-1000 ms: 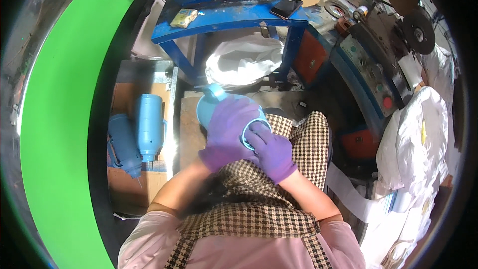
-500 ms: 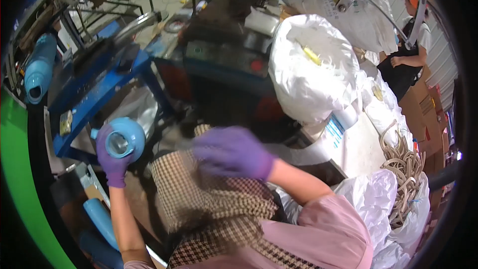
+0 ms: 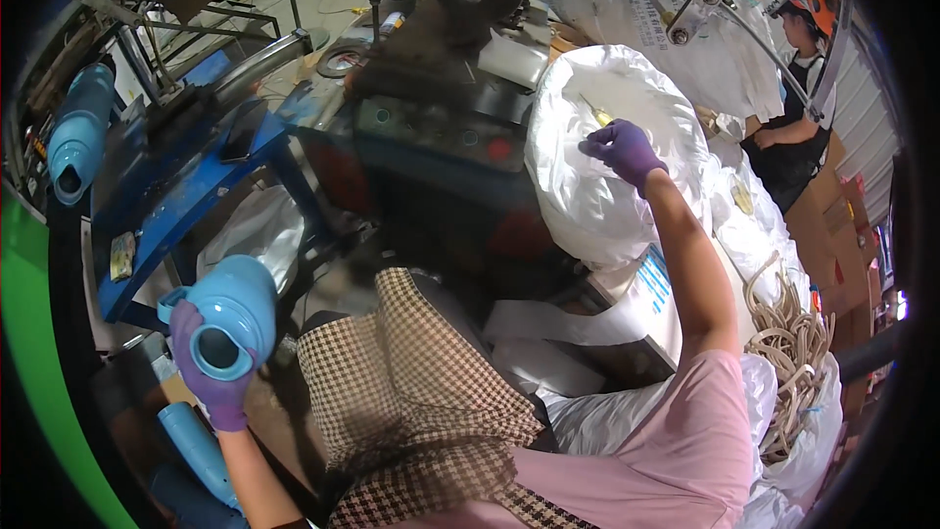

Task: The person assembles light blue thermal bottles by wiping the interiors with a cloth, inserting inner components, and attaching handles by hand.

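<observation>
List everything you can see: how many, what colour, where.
Flasks: four, blue; one held, one upper left, two lower left
Table: one, blue, left
Phone: one, black, on the table
Machine: one, dark, upper middle
Sacks: several, white, right side
Small object: one, yellow, at a sack's mouth
Cords: many, beige, lower right
Boxes: several, brown, far right
Panel: one, green, left edge
Co-worker: one, dark apron, upper right
Apron: one, brown and cream checked, on the lap
Left hand: one, purple-gloved, gripping a flask
Right hand: one, purple-gloved, over a sack's mouth
</observation>
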`<action>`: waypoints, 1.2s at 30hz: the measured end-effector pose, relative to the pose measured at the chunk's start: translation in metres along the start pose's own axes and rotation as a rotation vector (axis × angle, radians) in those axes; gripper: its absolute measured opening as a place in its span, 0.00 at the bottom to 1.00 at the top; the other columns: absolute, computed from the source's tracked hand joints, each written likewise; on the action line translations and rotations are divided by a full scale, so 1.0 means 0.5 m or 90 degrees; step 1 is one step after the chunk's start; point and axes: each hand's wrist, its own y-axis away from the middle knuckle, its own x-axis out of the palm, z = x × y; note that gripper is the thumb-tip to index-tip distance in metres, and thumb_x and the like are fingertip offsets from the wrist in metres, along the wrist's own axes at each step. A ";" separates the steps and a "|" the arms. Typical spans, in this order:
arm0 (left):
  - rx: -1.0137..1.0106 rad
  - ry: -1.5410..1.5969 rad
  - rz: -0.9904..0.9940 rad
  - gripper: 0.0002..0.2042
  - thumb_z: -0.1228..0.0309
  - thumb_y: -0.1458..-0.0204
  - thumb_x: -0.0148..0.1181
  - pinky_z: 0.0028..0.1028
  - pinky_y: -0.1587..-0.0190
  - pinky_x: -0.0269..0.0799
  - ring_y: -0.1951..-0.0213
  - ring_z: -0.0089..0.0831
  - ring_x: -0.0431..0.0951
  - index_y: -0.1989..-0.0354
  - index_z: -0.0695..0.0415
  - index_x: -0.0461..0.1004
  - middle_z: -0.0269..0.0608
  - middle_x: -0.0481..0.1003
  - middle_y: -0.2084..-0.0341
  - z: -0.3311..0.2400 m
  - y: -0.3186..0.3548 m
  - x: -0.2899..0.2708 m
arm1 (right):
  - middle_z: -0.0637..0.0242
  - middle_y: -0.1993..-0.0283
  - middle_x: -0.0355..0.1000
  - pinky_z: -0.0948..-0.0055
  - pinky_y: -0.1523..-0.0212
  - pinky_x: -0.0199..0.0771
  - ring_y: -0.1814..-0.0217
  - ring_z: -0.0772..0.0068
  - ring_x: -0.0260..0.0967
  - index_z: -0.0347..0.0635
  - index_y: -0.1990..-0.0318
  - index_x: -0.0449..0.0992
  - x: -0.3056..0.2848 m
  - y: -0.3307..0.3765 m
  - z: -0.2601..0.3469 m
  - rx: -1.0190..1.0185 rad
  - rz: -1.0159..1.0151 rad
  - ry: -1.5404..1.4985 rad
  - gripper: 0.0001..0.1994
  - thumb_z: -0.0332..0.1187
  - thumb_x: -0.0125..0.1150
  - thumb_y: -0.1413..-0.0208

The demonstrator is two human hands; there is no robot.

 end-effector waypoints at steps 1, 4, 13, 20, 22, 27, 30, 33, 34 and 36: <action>-0.009 0.019 0.005 0.33 0.66 0.64 0.75 0.47 0.34 0.62 0.39 0.53 0.70 0.46 0.60 0.71 0.52 0.72 0.43 -0.021 0.010 0.000 | 0.59 0.74 0.77 0.66 0.61 0.74 0.71 0.66 0.73 0.36 0.66 0.84 -0.006 -0.007 -0.012 -0.027 -0.023 -0.020 0.12 0.38 0.71 0.48; -0.041 -0.006 0.052 0.33 0.66 0.66 0.76 0.49 0.33 0.61 0.40 0.54 0.70 0.47 0.59 0.71 0.51 0.72 0.44 -0.055 0.052 -0.023 | 0.63 0.71 0.78 0.70 0.63 0.74 0.68 0.74 0.74 0.32 0.64 0.85 -0.044 -0.023 -0.013 -0.027 -0.017 -0.074 0.12 0.34 0.72 0.50; -0.077 0.014 0.060 0.33 0.64 0.70 0.82 0.47 0.37 0.66 0.45 0.52 0.74 0.50 0.57 0.76 0.49 0.76 0.48 -0.089 0.061 -0.046 | 0.71 0.60 0.77 0.78 0.56 0.71 0.58 0.77 0.71 0.39 0.42 0.76 0.019 0.106 0.178 -0.215 -0.174 -0.350 0.17 0.26 0.60 0.38; -0.035 0.049 0.066 0.35 0.58 0.67 0.80 0.47 0.35 0.63 0.42 0.48 0.74 0.48 0.56 0.75 0.45 0.76 0.47 -0.090 0.045 -0.057 | 0.65 0.56 0.79 0.76 0.61 0.80 0.61 0.79 0.76 0.41 0.41 0.77 0.465 0.425 0.466 -0.172 0.590 -0.608 0.18 0.28 0.65 0.40; -0.052 0.040 0.069 0.35 0.58 0.68 0.80 0.46 0.34 0.62 0.41 0.48 0.73 0.47 0.55 0.75 0.45 0.76 0.46 -0.087 0.049 -0.074 | 0.63 0.63 0.77 0.71 0.65 0.79 0.67 0.71 0.76 0.48 0.52 0.81 0.501 0.454 0.458 -0.509 0.369 -0.271 0.10 0.33 0.66 0.40; -0.087 0.054 0.079 0.36 0.60 0.68 0.80 0.46 0.34 0.62 0.40 0.48 0.72 0.46 0.55 0.75 0.44 0.76 0.46 -0.085 0.066 -0.086 | 0.58 0.60 0.73 0.60 0.50 0.75 0.53 0.58 0.73 0.43 0.59 0.78 0.502 0.432 0.477 -0.754 0.000 -0.004 0.08 0.36 0.58 0.37; -0.068 0.087 0.072 0.32 0.63 0.68 0.81 0.45 0.38 0.65 0.44 0.48 0.75 0.50 0.57 0.76 0.46 0.77 0.50 -0.109 0.035 -0.074 | 0.59 0.56 0.71 0.64 0.48 0.73 0.51 0.59 0.71 0.41 0.60 0.78 0.570 0.432 0.446 -0.550 0.359 0.029 0.07 0.33 0.58 0.39; -0.064 0.109 0.044 0.29 0.62 0.69 0.79 0.45 0.38 0.65 0.46 0.47 0.76 0.53 0.56 0.78 0.45 0.79 0.52 -0.119 0.026 -0.073 | 0.61 0.59 0.73 0.68 0.54 0.76 0.55 0.62 0.73 0.38 0.65 0.80 0.526 0.401 0.458 -0.570 0.361 -0.160 0.04 0.27 0.62 0.44; -0.067 0.106 0.043 0.29 0.62 0.69 0.79 0.45 0.38 0.65 0.46 0.47 0.76 0.53 0.56 0.78 0.45 0.79 0.52 -0.121 0.024 -0.074 | 0.62 0.60 0.75 0.71 0.59 0.78 0.57 0.66 0.75 0.36 0.68 0.80 0.489 0.393 0.471 -0.566 0.390 -0.358 0.02 0.25 0.64 0.47; -0.054 0.088 0.041 0.28 0.62 0.68 0.79 0.44 0.41 0.68 0.48 0.46 0.77 0.55 0.57 0.78 0.45 0.79 0.54 -0.124 0.024 -0.071 | 0.62 0.60 0.78 0.73 0.57 0.78 0.61 0.74 0.76 0.34 0.58 0.83 0.430 0.389 0.500 -0.325 0.505 -0.580 0.08 0.25 0.64 0.44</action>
